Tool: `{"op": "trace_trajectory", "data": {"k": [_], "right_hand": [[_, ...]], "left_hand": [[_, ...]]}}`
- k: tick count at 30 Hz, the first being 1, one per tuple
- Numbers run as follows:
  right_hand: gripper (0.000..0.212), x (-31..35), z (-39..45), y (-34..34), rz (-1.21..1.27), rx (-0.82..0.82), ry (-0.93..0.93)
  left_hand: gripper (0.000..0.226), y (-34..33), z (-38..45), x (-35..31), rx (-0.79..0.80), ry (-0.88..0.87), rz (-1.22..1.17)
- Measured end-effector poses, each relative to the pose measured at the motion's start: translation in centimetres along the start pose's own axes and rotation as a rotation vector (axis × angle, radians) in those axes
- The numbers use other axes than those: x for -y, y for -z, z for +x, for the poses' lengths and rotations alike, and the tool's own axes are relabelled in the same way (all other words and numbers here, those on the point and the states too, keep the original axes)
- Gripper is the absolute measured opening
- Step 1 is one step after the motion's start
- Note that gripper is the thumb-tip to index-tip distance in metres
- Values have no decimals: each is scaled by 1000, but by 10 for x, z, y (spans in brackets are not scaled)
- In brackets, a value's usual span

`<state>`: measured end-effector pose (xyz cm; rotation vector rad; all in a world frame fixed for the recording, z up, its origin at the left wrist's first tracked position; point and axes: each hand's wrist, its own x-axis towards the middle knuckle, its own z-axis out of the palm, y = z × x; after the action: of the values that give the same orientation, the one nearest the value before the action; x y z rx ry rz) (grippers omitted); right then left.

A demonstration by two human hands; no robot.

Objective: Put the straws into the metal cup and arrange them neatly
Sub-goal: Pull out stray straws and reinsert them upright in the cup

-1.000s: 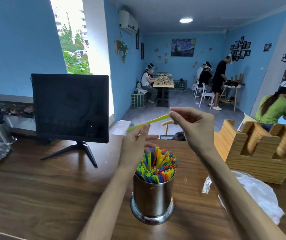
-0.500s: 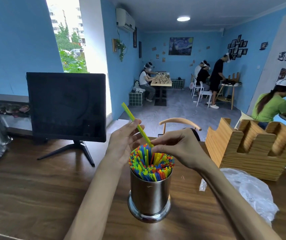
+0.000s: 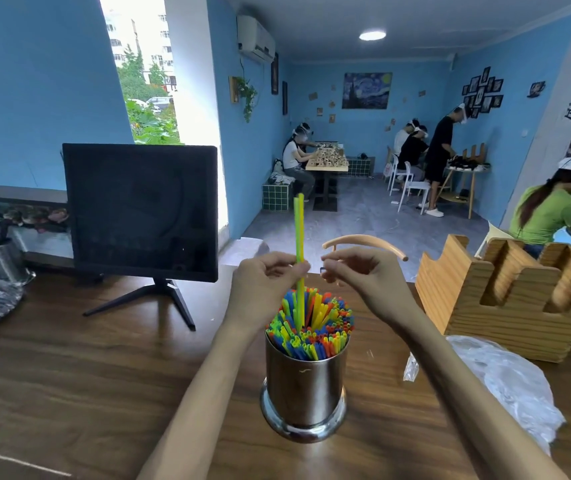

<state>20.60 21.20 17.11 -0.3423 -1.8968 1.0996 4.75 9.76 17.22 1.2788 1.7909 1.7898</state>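
1. Two hands hover just above the metal cup [image 3: 306,382]: the left hand [image 3: 263,289] pinches a green straw [image 3: 299,237] that stands upright, its lower end down among the other straws [image 3: 311,323].
2. Right hand [image 3: 363,278], beside the green straw, has loosely curled fingers and holds nothing.
3. Cup stands on the wooden surface [image 3: 69,375], packed with colourful straws.
4. Right of the cup lie a plastic bag [image 3: 505,379] and a wooden holder [image 3: 505,306]; left of it stands a dark monitor [image 3: 140,211].

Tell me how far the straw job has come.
Mostly done: the metal cup is packed with colored straws. In hand: the left hand pinches a tall green straw, upright among them. Left: push it down level. The right hand holds nothing.
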Motion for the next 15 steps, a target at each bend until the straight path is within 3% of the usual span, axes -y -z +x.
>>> {"op": "trace_trajectory", "data": {"k": [4, 7, 10, 12, 15], "right_hand": [[12, -14, 4, 1, 24, -117, -5], [33, -6, 2, -4, 41, -74, -6], [49, 5, 1, -13, 83, -39, 64], [47, 8, 1, -19, 19, -54, 109], [24, 1, 3, -22, -145, -64, 150]], "left_hand": [[16, 1, -5, 16, 172, -10, 227], [25, 5, -3, 22, 231, 42, 338], [21, 5, 0, 23, 275, 32, 410], [20, 4, 0, 22, 291, 20, 460], [21, 7, 1, 24, 315, 7, 475]]}}
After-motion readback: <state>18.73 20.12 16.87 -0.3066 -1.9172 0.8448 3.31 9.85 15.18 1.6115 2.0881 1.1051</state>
